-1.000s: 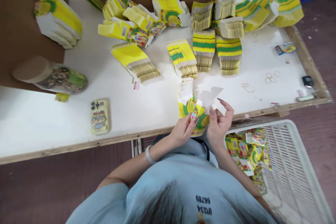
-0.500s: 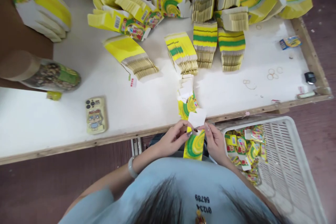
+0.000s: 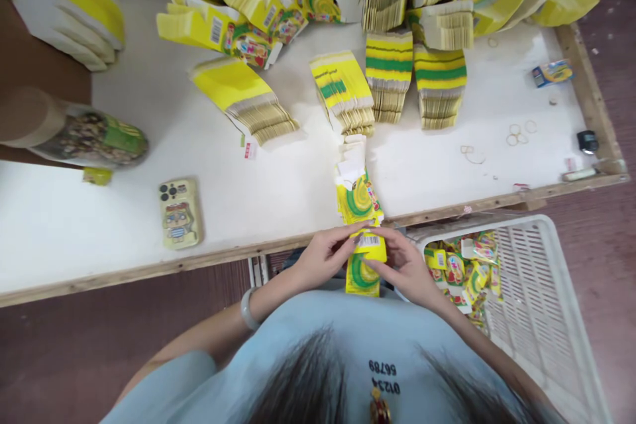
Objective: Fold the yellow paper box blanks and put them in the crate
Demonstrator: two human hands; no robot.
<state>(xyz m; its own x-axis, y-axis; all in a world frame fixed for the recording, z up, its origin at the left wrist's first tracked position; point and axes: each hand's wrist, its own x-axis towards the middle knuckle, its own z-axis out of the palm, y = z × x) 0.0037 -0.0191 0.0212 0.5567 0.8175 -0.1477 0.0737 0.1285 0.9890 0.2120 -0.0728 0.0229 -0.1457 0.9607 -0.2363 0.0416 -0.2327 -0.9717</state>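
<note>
Small yellow-green carton [image 3: 366, 266]: gripped from both sides, left hand [image 3: 325, 257] and right hand [image 3: 405, 266] both closed on it, just off the near table edge [image 3: 149, 271], barcode face up. Short pile of flat cartons [image 3: 356, 193]: on table, just beyond the hands. Fanned stacks of flat cartons [image 3: 390, 79]: far side. Phone [image 3: 179, 212]: near left. White basket [image 3: 546, 298] of finished cartons: near right, below table. Rubber bands [image 3: 517, 136]: right.

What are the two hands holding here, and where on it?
Both the left hand and right hand grip one small yellow-green carton by its top end, near the barcode flap.
</note>
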